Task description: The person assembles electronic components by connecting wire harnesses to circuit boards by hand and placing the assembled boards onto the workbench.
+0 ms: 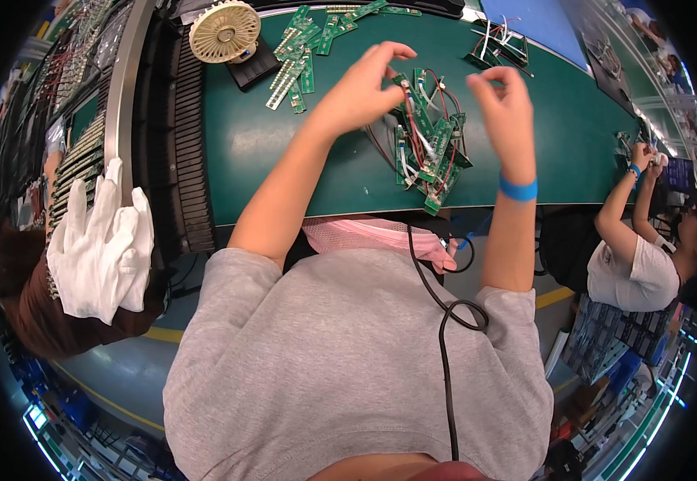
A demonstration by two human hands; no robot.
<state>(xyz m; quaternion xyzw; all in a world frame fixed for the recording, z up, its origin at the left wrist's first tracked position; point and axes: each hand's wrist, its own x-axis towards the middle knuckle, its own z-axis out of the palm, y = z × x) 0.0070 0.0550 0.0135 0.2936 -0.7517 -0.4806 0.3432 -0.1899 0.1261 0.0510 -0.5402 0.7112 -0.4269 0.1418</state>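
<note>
A heap of green circuit boards [443, 143] with red, black and white wires lies on the green tabletop between my hands. At the heap's upper left is my left hand [366, 90], its fingers bent and apart from the thumb. Its thumb tip is close to the end of a board; whether they touch is unclear. My right hand [505, 112], with a blue band at the wrist, is raised to the right of the heap. Its fingers curl in against the thumb in a pinch, and anything between the tips is too small to make out.
Loose narrow boards [300, 56] lie at the far left beside a cream fan [225, 32] on a dark base. More wired boards [499, 45] sit far right. A black ridged rail [192, 144] borders the table's left. Co-workers are on both sides, one with a white glove [102, 248].
</note>
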